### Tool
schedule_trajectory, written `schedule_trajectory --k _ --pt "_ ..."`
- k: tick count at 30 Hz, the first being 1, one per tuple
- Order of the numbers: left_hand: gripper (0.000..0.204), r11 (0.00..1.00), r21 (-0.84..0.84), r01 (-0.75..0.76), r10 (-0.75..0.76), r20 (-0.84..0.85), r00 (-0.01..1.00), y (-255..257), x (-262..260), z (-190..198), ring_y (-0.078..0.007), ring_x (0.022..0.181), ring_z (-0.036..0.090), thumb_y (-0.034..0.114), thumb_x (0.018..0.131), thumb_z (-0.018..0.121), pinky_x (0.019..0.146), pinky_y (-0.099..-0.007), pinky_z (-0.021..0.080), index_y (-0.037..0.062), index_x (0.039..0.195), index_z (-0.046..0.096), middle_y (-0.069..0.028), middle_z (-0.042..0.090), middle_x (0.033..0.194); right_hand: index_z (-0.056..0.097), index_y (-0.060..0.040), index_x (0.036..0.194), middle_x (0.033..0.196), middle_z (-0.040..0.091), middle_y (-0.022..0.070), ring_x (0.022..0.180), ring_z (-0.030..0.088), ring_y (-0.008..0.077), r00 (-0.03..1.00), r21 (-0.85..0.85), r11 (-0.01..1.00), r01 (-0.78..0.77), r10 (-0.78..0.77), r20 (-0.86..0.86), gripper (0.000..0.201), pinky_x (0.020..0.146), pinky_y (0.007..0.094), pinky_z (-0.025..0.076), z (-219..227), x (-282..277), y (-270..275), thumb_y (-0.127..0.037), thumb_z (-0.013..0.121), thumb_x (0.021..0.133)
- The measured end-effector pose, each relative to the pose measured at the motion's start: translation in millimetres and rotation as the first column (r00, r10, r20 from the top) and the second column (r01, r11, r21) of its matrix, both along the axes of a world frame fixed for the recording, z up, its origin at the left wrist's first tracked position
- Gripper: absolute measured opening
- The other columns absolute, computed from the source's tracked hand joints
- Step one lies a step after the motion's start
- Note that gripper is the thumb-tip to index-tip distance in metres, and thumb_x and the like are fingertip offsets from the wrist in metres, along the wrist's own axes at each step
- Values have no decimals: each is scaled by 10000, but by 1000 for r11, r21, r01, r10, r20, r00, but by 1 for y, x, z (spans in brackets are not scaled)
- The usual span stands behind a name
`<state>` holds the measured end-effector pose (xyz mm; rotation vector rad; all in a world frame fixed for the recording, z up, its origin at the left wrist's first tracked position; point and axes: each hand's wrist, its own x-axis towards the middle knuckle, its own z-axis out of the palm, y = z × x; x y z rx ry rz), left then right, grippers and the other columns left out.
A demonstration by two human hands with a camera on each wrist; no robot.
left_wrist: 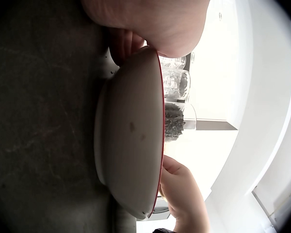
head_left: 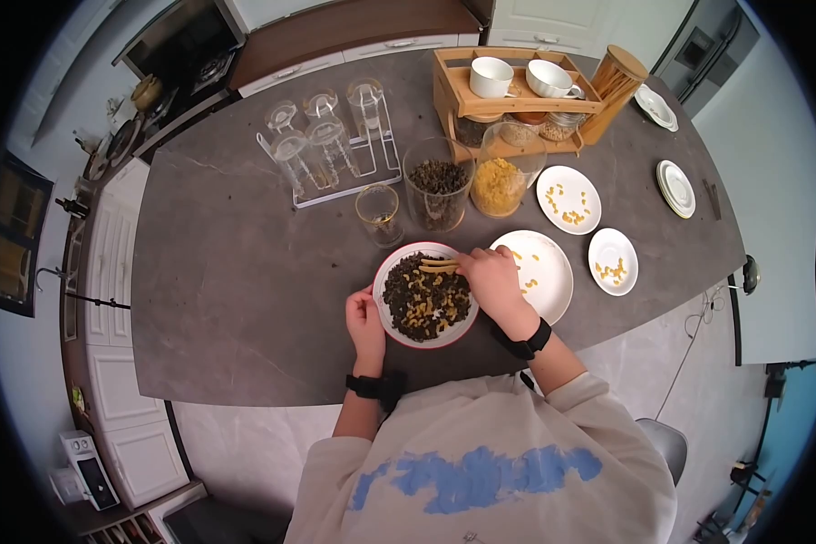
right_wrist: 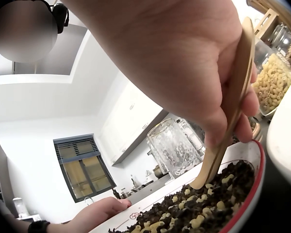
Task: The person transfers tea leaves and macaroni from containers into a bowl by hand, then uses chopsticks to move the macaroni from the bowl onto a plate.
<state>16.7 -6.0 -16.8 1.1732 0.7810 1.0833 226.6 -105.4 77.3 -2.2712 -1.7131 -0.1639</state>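
The thing to judge by is the line from your right hand [head_left: 492, 279] to the bowl [head_left: 426, 344]: the bowl lies just to its left, on the worktop [head_left: 245, 281] and between your two hands. The wooden tongs [head_left: 438, 266] bridge that line, their long axis running roughly sideways in the head view, with the tips over the far part of the bowl. In the right wrist view they slant steeply down, tips among the dark flakes [head_left: 404, 283] and pasta pieces [head_left: 424, 314].

Your right hand is the nearer one to the tongs and has hold of them, fingers and thumb bent round both arms (whether a piece is caught between the tips, you cannot tell from here). It is held above the rim, palm side turned down, with the forearm [head_left: 558, 363] coming in from the lower right and the hand hiding the left edge of the plate [head_left: 548, 272].

Your left hand [head_left: 364, 325] is at the opposite side of the bowl, gripping the rim, its fingers bent against the outer wall. The bowl sits level, or nearly so.
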Motion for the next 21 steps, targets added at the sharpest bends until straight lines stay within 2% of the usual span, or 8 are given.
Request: schedule_trajectory --k 9,12,15,21 --pt "55 1000 7 4 -4 1 1000 1 -1 -1 -119 935 561 15 961 429 848 -255 467 24 994 471 -128 584 1147 664 -142 848 698 598 28 690 600 210 999 -24 1000 -8 7 -38 77 736 346 398 7 3 -8 -179 642 784" --pt "47 1000 3 3 -3 -2 1000 0 -1 -1 -122 945 558 31 965 432 862 -262 459 33 987 473 -123 586 1135 659 -133 791 673 590 30 670 598 210 998 67 998 -2 7 -63 73 715 347 401 11 4 -17 -202 640 775" --pt "45 1000 5 1 -1 5 1000 0 0 -1 -124 951 558 37 968 431 868 -265 457 37 985 473 -121 588 1128 671 -138 827 677 599 31 674 602 206 998 95 995 17 -11 -69 85 720 356 396 13 8 -30 -203 642 780" --pt "70 1000 -17 5 -4 17 1000 1 -2 -6 -129 953 559 7 957 423 862 -264 463 24 1001 475 -134 581 1158 686 -136 879 701 616 33 697 597 206 978 -28 982 186 -188 -90 123 717 346 402 26 23 -70 -200 669 776"
